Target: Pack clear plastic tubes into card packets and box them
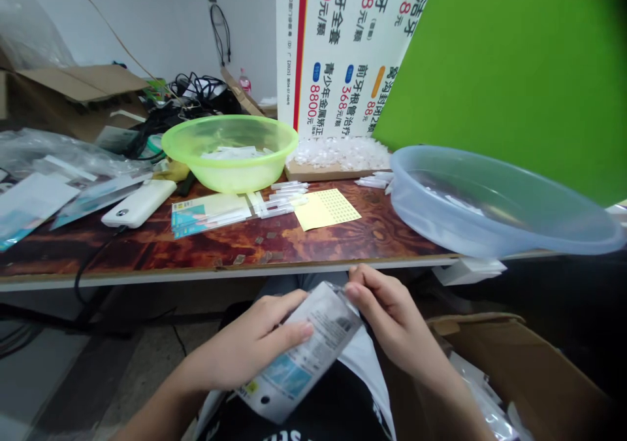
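Observation:
Over my lap, my left hand [249,343] grips a flat printed packet [323,336] with its thumb across the front. The packet is tilted, grey-white with small text, a blue picture and a dark round hole at its lower end. My right hand [386,307] pinches the clear plastic at the packet's upper end between thumb and fingers. Both hands are just below the table's front edge. On the table [337,248] lie a yellow sheet of small round stickers [327,209], several white tubes [281,199] and a printed card packet [210,213].
A green basin [230,176] with white pieces stands behind the card packet. To the right, a blue basin [441,225] overhangs the edge. Clear small pieces [343,153] fill a shallow cardboard tray. A white power bank [140,204] lies left; an open carton [539,362] sits below right.

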Tool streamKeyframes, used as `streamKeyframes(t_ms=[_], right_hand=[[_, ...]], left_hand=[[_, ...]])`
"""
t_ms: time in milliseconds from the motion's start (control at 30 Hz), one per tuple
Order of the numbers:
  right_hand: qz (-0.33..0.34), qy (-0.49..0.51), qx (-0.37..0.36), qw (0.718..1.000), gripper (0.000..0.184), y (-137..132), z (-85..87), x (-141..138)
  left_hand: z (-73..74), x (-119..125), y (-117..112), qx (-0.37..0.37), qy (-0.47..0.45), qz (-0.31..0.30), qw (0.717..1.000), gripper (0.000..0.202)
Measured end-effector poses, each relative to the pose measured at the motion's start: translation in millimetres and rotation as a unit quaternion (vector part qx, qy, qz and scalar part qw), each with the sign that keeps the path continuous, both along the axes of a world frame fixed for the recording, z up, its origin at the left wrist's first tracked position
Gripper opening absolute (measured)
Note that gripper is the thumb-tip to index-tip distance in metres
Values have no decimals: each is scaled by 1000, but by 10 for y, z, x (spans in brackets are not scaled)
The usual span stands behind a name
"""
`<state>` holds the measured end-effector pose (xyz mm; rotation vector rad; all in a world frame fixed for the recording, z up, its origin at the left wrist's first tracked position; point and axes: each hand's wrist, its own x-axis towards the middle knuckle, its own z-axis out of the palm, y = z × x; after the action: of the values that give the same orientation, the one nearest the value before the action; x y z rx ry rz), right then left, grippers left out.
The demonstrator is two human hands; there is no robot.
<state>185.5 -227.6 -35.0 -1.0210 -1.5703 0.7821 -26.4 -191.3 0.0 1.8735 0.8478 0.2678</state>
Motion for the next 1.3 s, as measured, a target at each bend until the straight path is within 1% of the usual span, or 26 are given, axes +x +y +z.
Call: streamKeyframes(t_ms=[67, 100, 167, 200, 267, 333, 400, 433, 500, 567, 633, 700, 733, 767, 800, 833, 867, 933, 1000, 1033, 1067, 1133, 1167, 1233, 1300], right_hand=[[-63, 23, 68, 995, 38, 21, -62, -100], [-102, 31, 107, 988, 39, 29, -95, -158], [-190, 2, 182, 965, 36, 46, -151, -264], [-229, -33, 207, 951, 29, 56, -170, -306], [-278, -102, 228, 927, 16, 80, -186, -358], [-298, -127, 237, 916, 12, 101, -184, -368], [-292, -115, 241, 918, 11, 113, -176, -343], [-280, -97, 234, 926, 12, 116, -171, -320], [-227, -25, 196, 954, 11, 120, -164, -262], [-165, 87, 129, 974, 16, 132, -155, -198], [-115, 194, 58, 973, 21, 160, -144, -138], [-76, 248, 8, 966, 27, 197, -137, -88], [-64, 247, 7, 967, 30, 214, -138, -67], [-60, 220, 21, 973, 34, 227, -142, -50], [-64, 171, 46, 982, 36, 234, -150, -37], [-78, 110, 76, 988, 34, 234, -162, -29], [-101, 48, 114, 987, 28, 226, -176, -27], [-161, -44, 194, 967, 17, 195, -208, -35], [-208, -60, 251, 943, 12, 156, -229, -50], [-212, -43, 252, 943, 12, 139, -230, -56], [-201, -13, 233, 951, 12, 126, -224, -59], [-160, 75, 157, 972, 10, 117, -186, -55], [-144, 132, 117, 974, 12, 120, -157, -48], [-136, 244, 57, 959, 23, 136, -96, -32], [-132, 323, 15, 937, 34, 153, -58, -25]], left_hand=[[-41, 68, 22, -42, -54, 33, 997, 33], [-68, 106, 24, -59, -84, 55, 993, 36], [-125, 173, 19, -75, -140, 93, 983, 42], [-149, 199, 11, -73, -161, 109, 978, 44], [-180, 236, -11, -53, -182, 133, 973, 46], [-183, 257, -40, -26, -179, 144, 973, 44], [-173, 265, -67, -3, -162, 146, 976, 42], [-170, 263, -78, 6, -150, 145, 978, 42], [-177, 248, -86, 6, -129, 138, 982, 41], [-207, 219, -78, -34, -125, 119, 984, 43], [-252, 185, -60, -92, -135, 96, 982, 46], [-294, 159, -43, -133, -146, 90, 976, 50], [-309, 151, -39, -145, -152, 96, 973, 51], [-321, 148, -39, -155, -164, 107, 968, 52], [-328, 150, -43, -166, -184, 121, 961, 53], [-332, 157, -50, -179, -212, 135, 951, 55], [-333, 168, -62, -195, -244, 146, 939, 57], [-330, 197, -91, -224, -299, 149, 915, 64], [-322, 227, -121, -236, -322, 133, 907, 72], [-316, 239, -134, -234, -319, 127, 910, 73], [-311, 247, -144, -229, -308, 124, 915, 72], [-301, 249, -157, -203, -272, 130, 932, 64], [-298, 243, -159, -182, -246, 131, 943, 59], [-292, 223, -160, -133, -189, 108, 967, 48], [-284, 204, -157, -103, -141, 73, 982, 38]])
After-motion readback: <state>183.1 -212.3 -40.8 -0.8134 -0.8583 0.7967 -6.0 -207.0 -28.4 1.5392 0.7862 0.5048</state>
